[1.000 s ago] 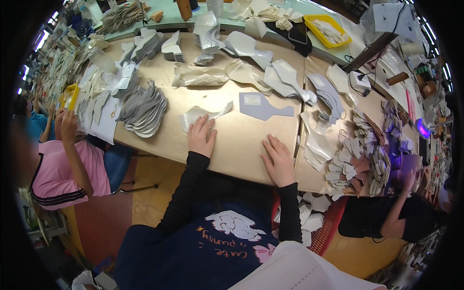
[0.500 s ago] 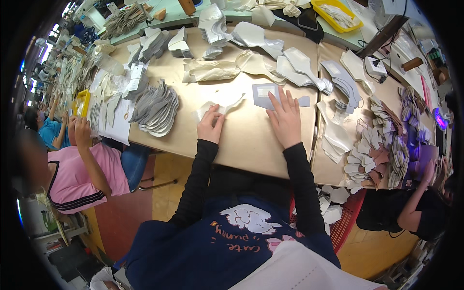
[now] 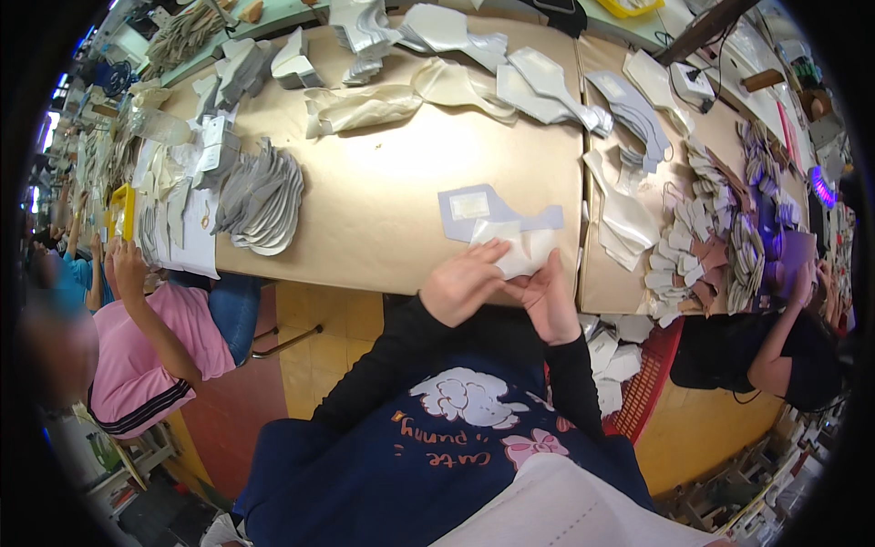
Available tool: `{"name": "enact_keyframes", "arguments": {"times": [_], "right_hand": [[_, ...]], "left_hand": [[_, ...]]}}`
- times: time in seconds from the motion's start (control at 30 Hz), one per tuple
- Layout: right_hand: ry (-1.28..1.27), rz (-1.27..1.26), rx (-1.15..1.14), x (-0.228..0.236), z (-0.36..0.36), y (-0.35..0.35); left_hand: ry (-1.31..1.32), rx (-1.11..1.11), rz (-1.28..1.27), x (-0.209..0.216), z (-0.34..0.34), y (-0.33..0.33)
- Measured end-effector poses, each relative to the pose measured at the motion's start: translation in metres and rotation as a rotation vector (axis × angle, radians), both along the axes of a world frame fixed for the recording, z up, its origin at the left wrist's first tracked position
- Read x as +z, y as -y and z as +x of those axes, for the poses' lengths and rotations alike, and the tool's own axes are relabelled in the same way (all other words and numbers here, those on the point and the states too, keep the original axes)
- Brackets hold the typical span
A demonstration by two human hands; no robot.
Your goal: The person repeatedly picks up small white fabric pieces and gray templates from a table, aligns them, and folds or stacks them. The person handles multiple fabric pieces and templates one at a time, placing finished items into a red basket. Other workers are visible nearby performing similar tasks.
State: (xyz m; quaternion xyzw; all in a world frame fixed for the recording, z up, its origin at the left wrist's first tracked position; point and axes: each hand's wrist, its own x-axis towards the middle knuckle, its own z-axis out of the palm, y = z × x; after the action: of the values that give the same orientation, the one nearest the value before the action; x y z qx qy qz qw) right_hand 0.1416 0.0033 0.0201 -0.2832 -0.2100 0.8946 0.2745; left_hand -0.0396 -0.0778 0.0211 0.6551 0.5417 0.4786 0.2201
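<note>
At the table's near edge my left hand (image 3: 463, 284) and my right hand (image 3: 547, 305) come together on a white, paper-like cut piece (image 3: 518, 248). The left fingers are bent over its near left side. My right thumb and fingers pinch its near right corner. The white piece is slightly curled and overlaps the lower edge of a flat grey-blue cut piece (image 3: 538, 217). That grey-blue piece lies on the table with a pale rectangular patch (image 3: 470, 205) at its wide left end. Its lower middle is hidden by the white piece.
Stacks of grey and white cut pieces (image 3: 264, 201) stand at the left, with cream pieces (image 3: 369, 109) along the back. More white pieces (image 3: 624, 205) lie right of the table seam. A red basket (image 3: 647, 383) stands below. Co-workers sit left and right.
My left hand has brought the white piece rightward to the grey-blue piece. My right hand has left the grey-blue piece and now grips the white one. The whole view has shifted.
</note>
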Motion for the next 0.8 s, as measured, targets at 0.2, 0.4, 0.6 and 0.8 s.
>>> {"name": "enact_keyframes", "arguments": {"times": [0.2, 0.4, 0.6, 0.8], "right_hand": [[0.262, 0.150, 0.008, 0.004, 0.024, -0.015], [0.347, 0.387, 0.177, 0.017, 0.026, -0.021], [0.433, 0.816, 0.121, 0.026, 0.026, -0.028], [0.648, 0.842, 0.113, 0.020, 0.032, -0.026]], "left_hand": [[0.112, -0.062, -0.114, 0.014, 0.013, -0.009], [0.974, 0.148, -0.561, 0.006, -0.004, -0.009], [0.709, 0.109, -0.442, -0.004, -0.003, -0.002], [0.414, 0.237, -0.280, -0.007, -0.004, -0.012]]}}
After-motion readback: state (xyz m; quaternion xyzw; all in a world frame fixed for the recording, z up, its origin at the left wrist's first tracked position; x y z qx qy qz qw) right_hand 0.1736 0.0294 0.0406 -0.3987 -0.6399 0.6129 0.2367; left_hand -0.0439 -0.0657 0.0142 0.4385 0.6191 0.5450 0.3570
